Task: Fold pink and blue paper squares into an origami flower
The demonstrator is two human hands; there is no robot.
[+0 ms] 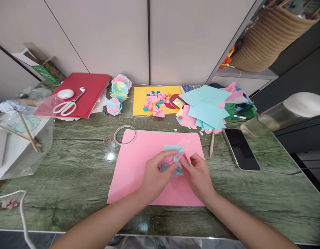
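Over a pink sheet of paper [131, 180] on the green table, both hands meet at a small piece of folded paper [172, 148] in light blue and pink. My left hand [156, 171] grips its left side between thumb and fingers. On the right, my right hand [198, 173] pinches a pink flap of the same folded paper. Fingers partly cover its middle. A silver ring-shaped bangle [135, 135] lies across the pink sheet's upper left corner.
White scissors [65, 108] lie on a red folder [84, 83]. Folded paper balls [120, 90], a yellow sheet [139, 100] with small beads, and light blue paper [206, 100] line the back. A phone [241, 148], a wooden stick [212, 143] and a bottle [264, 121] stand or lie right.
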